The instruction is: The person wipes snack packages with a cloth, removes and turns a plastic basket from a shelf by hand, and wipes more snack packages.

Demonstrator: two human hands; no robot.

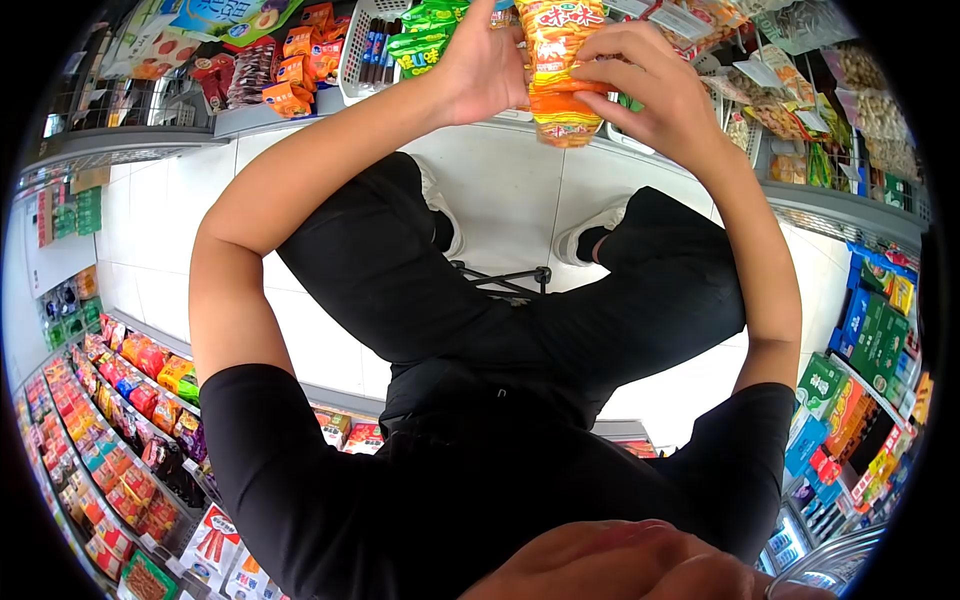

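An orange and yellow snack bag (562, 52) with red and white print is held up in front of the shelf at the top middle. My right hand (655, 95) grips its right side, thumb low and fingers across the front. At the bag's left edge is my left hand (482, 75), its fingers curled against the bag and partly hidden by it. The lower end of the bag hangs over the pale floor. Close to my left hand lie green snack packets (425, 48) in a white basket.
Dark stick packs stand in the white basket (352, 60), with orange packets (292, 72) to its left. Bagged snacks (775, 95) fill the right shelf. More stocked shelves (130, 440) curve round behind. My legs (390, 260) are spread over the tiled floor (510, 170), near a thin black frame (500, 276).
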